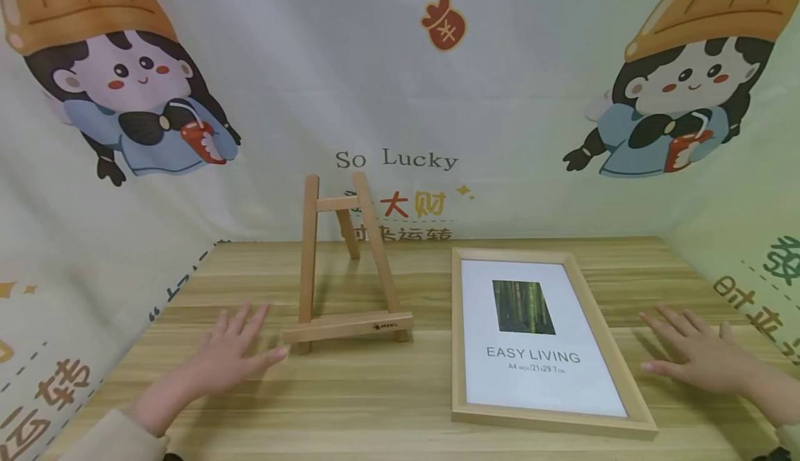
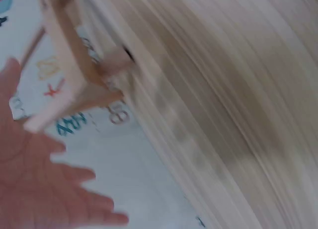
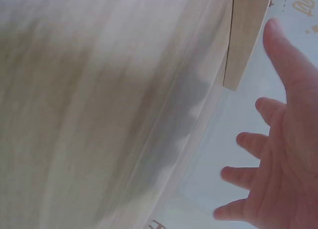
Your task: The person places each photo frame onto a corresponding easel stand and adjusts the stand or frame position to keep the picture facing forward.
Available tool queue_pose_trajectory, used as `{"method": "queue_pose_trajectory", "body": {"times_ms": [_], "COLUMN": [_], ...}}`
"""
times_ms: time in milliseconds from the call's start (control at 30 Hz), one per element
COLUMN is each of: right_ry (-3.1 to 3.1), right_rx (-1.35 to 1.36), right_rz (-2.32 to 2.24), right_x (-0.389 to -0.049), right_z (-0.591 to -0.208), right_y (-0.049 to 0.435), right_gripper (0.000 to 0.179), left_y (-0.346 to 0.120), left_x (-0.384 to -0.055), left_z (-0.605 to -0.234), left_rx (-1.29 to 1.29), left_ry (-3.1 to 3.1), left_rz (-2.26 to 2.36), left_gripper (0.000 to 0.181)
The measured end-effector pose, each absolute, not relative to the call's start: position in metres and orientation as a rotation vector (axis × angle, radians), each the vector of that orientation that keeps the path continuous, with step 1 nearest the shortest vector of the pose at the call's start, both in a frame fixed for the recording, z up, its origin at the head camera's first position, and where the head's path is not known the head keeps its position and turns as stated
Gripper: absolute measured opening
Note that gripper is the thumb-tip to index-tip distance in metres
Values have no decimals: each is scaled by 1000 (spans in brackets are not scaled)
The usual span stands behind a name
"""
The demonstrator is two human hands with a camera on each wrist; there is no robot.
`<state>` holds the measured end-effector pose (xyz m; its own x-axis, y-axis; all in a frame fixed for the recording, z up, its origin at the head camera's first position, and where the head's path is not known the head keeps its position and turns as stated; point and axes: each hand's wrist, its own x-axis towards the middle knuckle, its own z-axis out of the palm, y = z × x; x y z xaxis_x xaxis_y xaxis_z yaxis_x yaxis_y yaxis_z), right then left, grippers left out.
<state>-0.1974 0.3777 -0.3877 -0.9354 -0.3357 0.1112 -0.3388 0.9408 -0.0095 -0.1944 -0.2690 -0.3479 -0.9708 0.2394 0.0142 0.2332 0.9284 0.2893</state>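
Note:
A small wooden easel (image 1: 350, 325) stands upright on the table, left of centre in the head view. To its right a light wooden picture frame (image 1: 459, 350) lies flat, with a white sheet reading EASY LIVING and a green bamboo picture. My left hand (image 1: 234, 346), fingers spread, is just left of the easel, its thumb near the ledge's end; contact cannot be told. Right of the frame, my right hand (image 1: 700, 357) spreads its fingers and holds nothing. The left wrist view shows the easel (image 2: 74, 65) blurred beyond the hand; the right wrist view shows the frame's edge (image 3: 246, 38).
The wood-grain table (image 1: 362, 405) carries the easel and frame. A pale cloth (image 1: 531, 135) printed with cartoon figures and lettering hangs behind and along both sides of the table.

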Motion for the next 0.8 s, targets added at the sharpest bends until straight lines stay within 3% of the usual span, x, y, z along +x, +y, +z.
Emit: {"method": "queue_pose_trajectory", "body": {"times_ms": [267, 533, 800], "right_ry": [-2976, -3041, -3076], "right_rx": [595, 610, 672], "right_rz": [192, 554, 736], "right_x": [-204, -207, -208], "right_z": [-385, -368, -360], "right_y": [379, 379, 373], "right_gripper": [88, 82, 70], "left_y": [-241, -211, -192], "left_x": [-185, -175, -175], "left_z": [-323, -311, -309], "left_rx": [360, 298, 262], "left_ry": [3192, 2890, 2816], "left_rz": [666, 1083, 1104], "left_gripper": [87, 77, 69]}}
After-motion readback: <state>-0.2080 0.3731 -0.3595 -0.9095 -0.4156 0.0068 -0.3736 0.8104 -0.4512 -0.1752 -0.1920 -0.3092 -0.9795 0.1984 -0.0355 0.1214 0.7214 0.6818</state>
